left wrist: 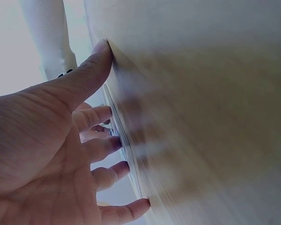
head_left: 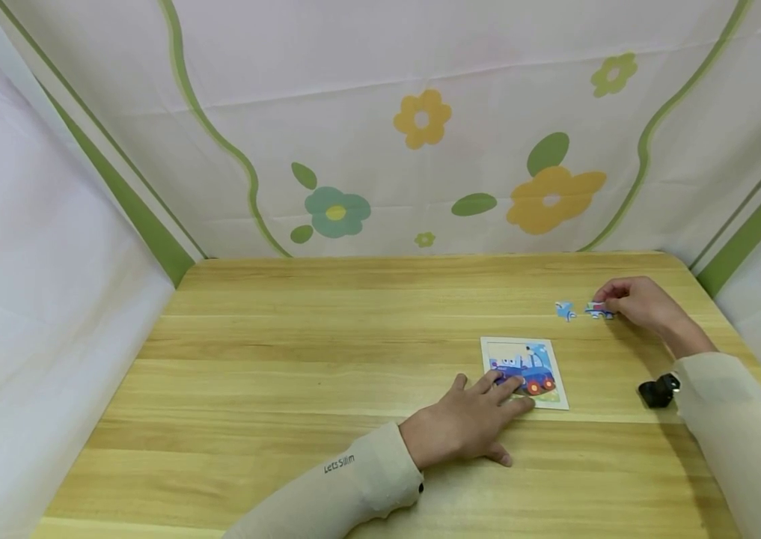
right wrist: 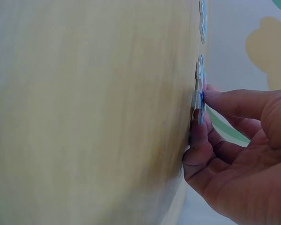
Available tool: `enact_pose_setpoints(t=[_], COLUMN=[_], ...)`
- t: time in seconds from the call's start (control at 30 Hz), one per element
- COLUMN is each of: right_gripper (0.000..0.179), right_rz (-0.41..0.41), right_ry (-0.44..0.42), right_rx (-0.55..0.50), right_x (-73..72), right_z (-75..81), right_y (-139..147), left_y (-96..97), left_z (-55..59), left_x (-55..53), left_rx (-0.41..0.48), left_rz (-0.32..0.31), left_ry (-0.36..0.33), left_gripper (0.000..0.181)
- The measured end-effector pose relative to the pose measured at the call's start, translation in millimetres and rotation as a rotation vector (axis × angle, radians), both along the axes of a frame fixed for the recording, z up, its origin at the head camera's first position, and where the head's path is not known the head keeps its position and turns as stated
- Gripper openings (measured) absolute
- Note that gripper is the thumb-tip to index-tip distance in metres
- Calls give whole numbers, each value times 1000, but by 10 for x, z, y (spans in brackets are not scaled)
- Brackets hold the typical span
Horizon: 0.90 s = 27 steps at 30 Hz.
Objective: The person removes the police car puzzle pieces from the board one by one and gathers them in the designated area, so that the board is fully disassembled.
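Note:
A square jigsaw puzzle [head_left: 558,374] with a pale border and a blue cartoon vehicle with red wheels lies on the table. My left hand [head_left: 464,423] rests over its lower left part, fingers spread and thumb out to the side; the left wrist view has the fingertips [left wrist: 113,143] along the puzzle's edge. Farther right, my right hand [head_left: 639,301] pinches a blue and red jigsaw piece [head_left: 597,309] between thumb and fingers. In the right wrist view that piece is seen edge-on, close to the tabletop. Left of it lies a light blue jigsaw piece [head_left: 565,311].
The wooden table [head_left: 272,374] ends at a white cloth backdrop [head_left: 353,142] printed with flowers and leaves. More white cloth [head_left: 50,247] hangs along the left side. A small black device [head_left: 656,391] sits at the right sleeve's cuff.

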State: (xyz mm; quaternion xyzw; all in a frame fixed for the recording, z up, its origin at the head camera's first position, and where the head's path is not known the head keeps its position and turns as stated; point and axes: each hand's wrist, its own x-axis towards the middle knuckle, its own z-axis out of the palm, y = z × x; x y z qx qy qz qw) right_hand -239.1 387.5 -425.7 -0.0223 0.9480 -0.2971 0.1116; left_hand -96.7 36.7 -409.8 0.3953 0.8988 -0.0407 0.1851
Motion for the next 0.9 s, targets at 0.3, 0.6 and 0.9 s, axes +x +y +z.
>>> enact_pose_setpoints(t=[0.3, 0.6, 0.9], right_gripper=[19, 21, 20], right_rz=[8, 14, 17], right_ry=[9, -15, -31], right_rx=[-6, -30, -36], right_x=[-5, -1, 2], right_z=[-22, -31, -34], right_y=[22, 43, 35], left_y=[0, 5, 4], left_z=[2, 8, 6], left_x=[1, 4, 4], left_rx=[-5, -9, -10], left_rz=[4, 8, 4], left_ry=[-6, -12, -7], left_gripper=[89, 89, 89])
